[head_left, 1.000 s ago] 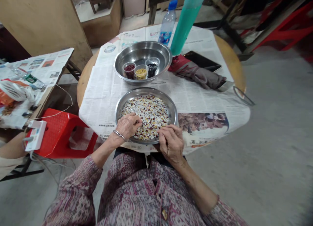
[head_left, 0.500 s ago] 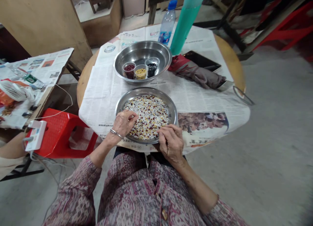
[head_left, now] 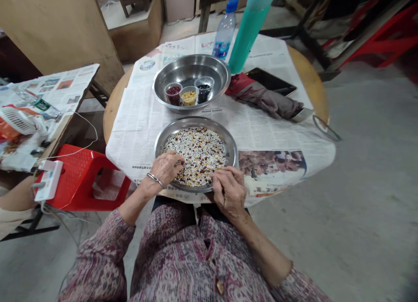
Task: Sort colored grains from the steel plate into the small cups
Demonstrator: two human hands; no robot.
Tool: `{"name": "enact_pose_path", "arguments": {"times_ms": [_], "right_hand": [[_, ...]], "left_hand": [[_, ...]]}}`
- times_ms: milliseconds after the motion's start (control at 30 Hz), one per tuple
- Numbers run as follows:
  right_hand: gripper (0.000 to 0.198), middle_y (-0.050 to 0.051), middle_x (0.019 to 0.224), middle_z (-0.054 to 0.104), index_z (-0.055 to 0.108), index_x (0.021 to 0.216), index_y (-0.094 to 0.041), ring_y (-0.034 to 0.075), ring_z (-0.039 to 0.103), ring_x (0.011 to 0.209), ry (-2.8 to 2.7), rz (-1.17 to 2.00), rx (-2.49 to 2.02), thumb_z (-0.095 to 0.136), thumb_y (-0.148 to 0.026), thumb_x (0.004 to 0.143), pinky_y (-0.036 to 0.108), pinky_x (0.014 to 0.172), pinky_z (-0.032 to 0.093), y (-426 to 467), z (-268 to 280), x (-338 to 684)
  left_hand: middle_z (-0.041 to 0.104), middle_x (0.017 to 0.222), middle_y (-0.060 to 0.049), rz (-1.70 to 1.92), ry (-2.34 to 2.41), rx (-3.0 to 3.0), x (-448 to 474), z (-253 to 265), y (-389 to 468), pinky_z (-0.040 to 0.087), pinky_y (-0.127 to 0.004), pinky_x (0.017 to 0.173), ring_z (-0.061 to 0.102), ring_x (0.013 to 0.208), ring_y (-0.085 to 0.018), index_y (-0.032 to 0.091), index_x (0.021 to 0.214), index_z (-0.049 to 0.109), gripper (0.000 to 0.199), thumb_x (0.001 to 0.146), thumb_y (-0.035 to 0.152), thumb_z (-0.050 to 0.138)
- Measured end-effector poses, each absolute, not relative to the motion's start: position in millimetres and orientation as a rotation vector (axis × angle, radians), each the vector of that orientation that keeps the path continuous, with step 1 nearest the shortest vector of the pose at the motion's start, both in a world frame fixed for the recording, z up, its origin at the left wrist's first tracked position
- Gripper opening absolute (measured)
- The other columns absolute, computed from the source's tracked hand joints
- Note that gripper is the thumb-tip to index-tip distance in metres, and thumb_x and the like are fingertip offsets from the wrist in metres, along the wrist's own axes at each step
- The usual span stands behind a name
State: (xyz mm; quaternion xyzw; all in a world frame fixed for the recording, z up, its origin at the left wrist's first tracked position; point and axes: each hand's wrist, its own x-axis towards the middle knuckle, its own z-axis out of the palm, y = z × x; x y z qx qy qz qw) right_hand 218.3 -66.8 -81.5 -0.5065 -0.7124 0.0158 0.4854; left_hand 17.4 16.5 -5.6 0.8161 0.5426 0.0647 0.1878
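If pressing pan [head_left: 232,150] w/ half-curled R hand [head_left: 230,191], may spill grains [head_left: 199,151]; w/ L hand [head_left: 165,167] likewise, can't tell either's hold.

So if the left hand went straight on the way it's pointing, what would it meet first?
Most likely the mix of white grains and coloured beans in the nearer metal pan, just ahead of the left hand; its fingertips may already touch it, as depth is unclear.

It seemed a plain home room: newspaper [head_left: 133,123] covered the round table [head_left: 311,82] beyond the left hand [head_left: 167,167]; a plastic stool [head_left: 76,173] and small fan [head_left: 18,120] stood to its left, bare concrete floor [head_left: 362,184] right of the right hand [head_left: 229,189].
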Motion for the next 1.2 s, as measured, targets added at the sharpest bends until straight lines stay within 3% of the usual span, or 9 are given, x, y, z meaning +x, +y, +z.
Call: {"name": "enact_pose_path", "arguments": {"times_ms": [233,933,1067,1200], "right_hand": [[0.018,0.006,0.091,0.069,0.064,0.097,-0.022,0.024,0.058,0.099,-1.731,0.046,-1.235,0.053,-0.012,0.088,0.043,0.093,0.048,-67.2,-81.7,218.1],[0.018,0.006,0.091,0.068,0.062,0.097,-0.022,0.024,0.057,0.098,-1.749,0.017,-1.236,0.052,-0.011,0.087,0.043,0.092,0.048,-67.1,-80.4,217.9],[0.018,0.005,0.091,0.068,0.062,0.097,-0.022,0.023,0.058,0.097,-1.748,0.012,-1.238,0.052,-0.011,0.088,0.044,0.091,0.048,-66.5,-80.2,218.0],[0.018,0.005,0.09,0.069,0.062,0.097,-0.022,0.023,0.058,0.098,-1.743,0.015,-1.23,0.052,-0.011,0.087,0.044,0.091,0.048,-66.0,-80.9,217.9]], "left_hand": [[0.066,0.083,-0.004,0.23,1.508,2.271,19.9,-6.6,16.7,0.049,-0.035,0.093,0.064,0.091,-0.018,0.021,0.09,0.072,0.007,0.084,0.021,0.068],[0.064,0.076,-0.002,0.259,1.478,2.271,20.2,-7.5,18.5,0.049,-0.031,0.085,0.059,0.077,-0.014,0.019,0.081,0.071,0.005,0.083,0.017,0.066],[0.061,0.069,0.0,0.475,1.458,2.11,20.2,-1.3,18.9,0.048,-0.027,0.075,0.055,0.069,-0.012,0.017,0.074,0.069,0.008,0.081,0.02,0.07],[0.058,0.066,0.001,0.677,1.326,1.517,22.7,8.7,20.4,0.043,-0.022,0.058,0.049,0.059,-0.008,0.015,0.08,0.067,0.015,0.085,0.029,0.064]]}}
